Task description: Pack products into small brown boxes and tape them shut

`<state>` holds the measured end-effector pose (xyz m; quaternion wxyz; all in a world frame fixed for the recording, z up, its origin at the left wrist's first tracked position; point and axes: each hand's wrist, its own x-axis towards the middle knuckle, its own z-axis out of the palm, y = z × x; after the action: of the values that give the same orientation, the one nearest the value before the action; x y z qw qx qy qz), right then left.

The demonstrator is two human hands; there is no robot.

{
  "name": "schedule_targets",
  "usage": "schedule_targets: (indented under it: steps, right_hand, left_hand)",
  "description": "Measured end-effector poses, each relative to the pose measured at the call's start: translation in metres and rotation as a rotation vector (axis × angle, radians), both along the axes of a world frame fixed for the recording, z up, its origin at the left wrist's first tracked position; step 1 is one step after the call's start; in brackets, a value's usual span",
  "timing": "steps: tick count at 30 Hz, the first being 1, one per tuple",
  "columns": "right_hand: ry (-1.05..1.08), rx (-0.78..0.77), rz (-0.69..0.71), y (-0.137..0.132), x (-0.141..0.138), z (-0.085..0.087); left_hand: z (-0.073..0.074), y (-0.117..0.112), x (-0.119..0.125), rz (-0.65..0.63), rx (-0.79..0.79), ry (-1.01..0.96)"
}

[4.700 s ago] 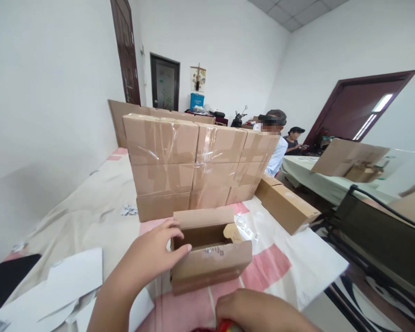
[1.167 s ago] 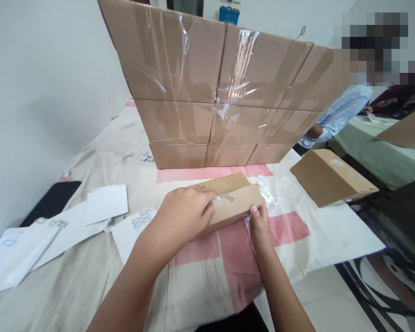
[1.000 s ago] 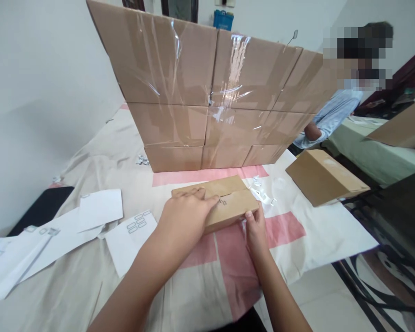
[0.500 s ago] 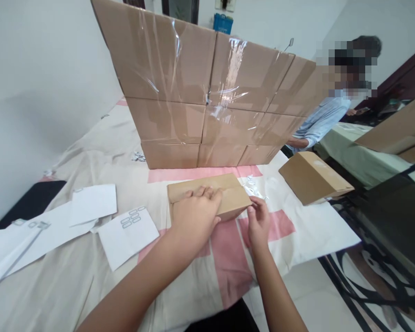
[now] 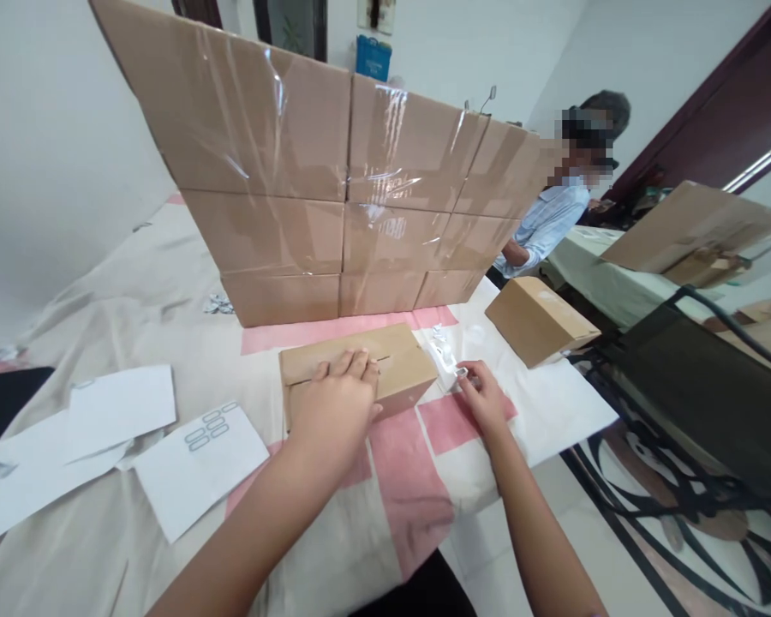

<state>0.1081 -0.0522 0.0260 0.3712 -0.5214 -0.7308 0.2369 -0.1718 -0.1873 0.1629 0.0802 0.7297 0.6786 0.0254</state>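
A small closed cardboard box [image 5: 398, 360] lies on the cloth-covered bed or table in front of me. My left hand [image 5: 340, 390] rests flat on its top, fingers stretched out over the flap seam. To the right of the box, my right hand [image 5: 481, 396] has thumb and fingertips pinched on the near end of a small white object [image 5: 446, 364]. That object lies beside the box's right end; its kind is too small to make out. Left of the box is a white paper sheet [image 5: 199, 463] printed with rounded outlines.
A tall wall of taped cardboard boxes [image 5: 295, 231] stands behind. Another carton [image 5: 540, 321] sits at right, by a dark chair [image 5: 700, 368]. More white papers [image 5: 122, 403] lie at left. A person in a light blue shirt [image 5: 552, 223] is behind the boxes.
My right hand has left the box's right corner and now pinches the white object beside it. My left hand stays on the box. The whole view has shifted to the right.
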Motion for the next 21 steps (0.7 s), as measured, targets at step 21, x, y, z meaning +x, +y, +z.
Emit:
schedule_targets:
  steps: [21]
  right_hand:
    - [0.400, -0.070, -0.042, 0.012, -0.013, -0.023]
  left_hand:
    - [-0.084, -0.001, 0.101, -0.398, 0.714, 0.002]
